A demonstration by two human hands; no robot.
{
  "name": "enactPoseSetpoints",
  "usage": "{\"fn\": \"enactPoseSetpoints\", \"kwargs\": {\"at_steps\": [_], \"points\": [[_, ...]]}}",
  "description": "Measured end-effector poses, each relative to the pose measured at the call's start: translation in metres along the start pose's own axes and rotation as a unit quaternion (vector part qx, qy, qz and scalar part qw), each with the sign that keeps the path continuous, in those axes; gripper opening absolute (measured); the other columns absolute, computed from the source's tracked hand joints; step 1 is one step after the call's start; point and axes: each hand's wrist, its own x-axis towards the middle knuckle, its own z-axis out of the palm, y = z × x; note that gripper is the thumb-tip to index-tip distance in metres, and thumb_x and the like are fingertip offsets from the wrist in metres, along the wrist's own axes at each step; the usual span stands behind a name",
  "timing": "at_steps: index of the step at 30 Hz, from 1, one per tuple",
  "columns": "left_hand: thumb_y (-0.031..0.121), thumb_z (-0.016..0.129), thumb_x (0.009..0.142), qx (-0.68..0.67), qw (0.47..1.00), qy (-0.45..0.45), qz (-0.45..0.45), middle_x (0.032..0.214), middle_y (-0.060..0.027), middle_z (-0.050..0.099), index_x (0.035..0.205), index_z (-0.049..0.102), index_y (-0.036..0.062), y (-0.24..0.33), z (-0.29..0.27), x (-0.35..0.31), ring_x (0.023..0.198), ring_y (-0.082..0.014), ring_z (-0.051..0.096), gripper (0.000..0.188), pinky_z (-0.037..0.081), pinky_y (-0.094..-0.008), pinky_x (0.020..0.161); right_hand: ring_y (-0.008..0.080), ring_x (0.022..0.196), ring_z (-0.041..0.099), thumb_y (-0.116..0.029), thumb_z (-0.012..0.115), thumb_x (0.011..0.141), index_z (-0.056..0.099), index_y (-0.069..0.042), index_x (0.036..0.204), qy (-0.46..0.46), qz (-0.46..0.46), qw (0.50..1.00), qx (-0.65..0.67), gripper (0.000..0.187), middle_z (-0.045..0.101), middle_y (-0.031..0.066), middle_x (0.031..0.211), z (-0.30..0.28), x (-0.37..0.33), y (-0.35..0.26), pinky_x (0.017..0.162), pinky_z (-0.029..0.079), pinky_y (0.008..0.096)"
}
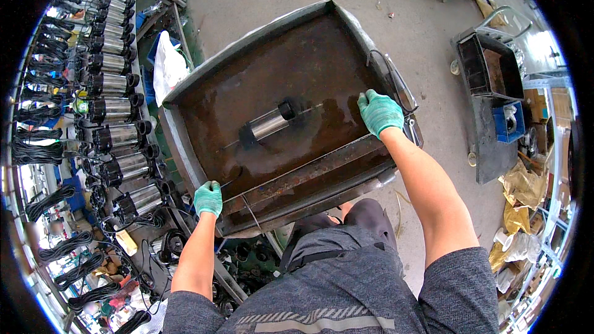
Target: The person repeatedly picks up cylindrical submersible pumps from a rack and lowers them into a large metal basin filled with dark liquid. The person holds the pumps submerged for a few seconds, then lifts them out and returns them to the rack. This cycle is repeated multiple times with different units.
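A metal tank [175,142] of brownish water stands before me. In its middle lies a cylindrical motor pump [270,124] with a silver body and black ends, tilted across the water. Thin line-like shapes extend from both its ends. At the tank's near left corner my left hand [208,198], in a green knit glove, is closed; a thin dark cord [234,177] shows beside its fingertips. My right hand [379,113], gloved alike, is over the water by the right wall with its fingers curled. Whatever it grips is hidden.
Rows of similar pumps [114,109] with coiled black cables line a rack on the left. A metal bar [309,170] crosses the tank's near side. A black hose [391,74] hangs at the right rim. Farther right stands a trolley [495,154] with a blue bin [508,122].
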Motion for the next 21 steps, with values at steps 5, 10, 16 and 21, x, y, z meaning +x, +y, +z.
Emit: {"fn": "enactPoseSetpoints", "kwargs": {"at_steps": [5,10,16,21], "points": [[0.038,0.057,0.100,-0.008,1.000,0.002,0.004,0.102,-0.0234,0.072,0.108,0.076,0.0077,-0.0036,0.0026,0.0010,0.097,-0.0442,0.069,0.036,0.054,-0.0495,0.083,0.0413,0.097,0.072,-0.044,0.042,0.106,0.068,-0.011,0.111,-0.001,-0.002,1.000,0.001,0.042,0.075,0.0217,0.101,0.0031,0.0019,0.0017,0.087,0.056,0.0536],[0.037,0.058,0.100,-0.005,1.000,-0.007,-0.006,0.104,-0.0231,0.072,0.109,0.076,0.0079,0.0023,-0.0025,-0.0011,0.097,-0.0435,0.069,0.035,0.054,-0.0487,0.084,0.0417,0.097,0.072,-0.044,0.043,0.106,0.068,-0.011,0.111,0.002,-0.002,1.000,0.001,0.042,0.075,0.0219,0.100,0.0021,0.0005,0.0006,0.087,0.056,0.0537],[0.037,0.058,0.100,-0.003,1.000,-0.013,-0.005,0.104,-0.0231,0.072,0.109,0.076,0.0077,-0.0013,-0.0008,0.0007,0.098,-0.0432,0.069,0.036,0.054,-0.0483,0.084,0.0416,0.097,0.072,-0.044,0.043,0.106,0.068,-0.011,0.110,0.002,-0.003,1.000,0.001,0.042,0.074,0.0219,0.100,-0.0005,-0.0007,-0.0013,0.087,0.056,0.0535],[0.037,0.058,0.099,-0.008,1.000,-0.014,-0.012,0.106,-0.0224,0.073,0.111,0.076,0.0080,-0.0012,0.0000,0.0011,0.100,-0.0428,0.069,0.036,0.054,-0.0483,0.086,0.0414,0.097,0.072,-0.044,0.042,0.106,0.068,-0.010,0.110,-0.003,0.000,1.000,0.001,0.042,0.074,0.0219,0.100,-0.0025,-0.0016,-0.0020,0.087,0.056,0.0533]]}}
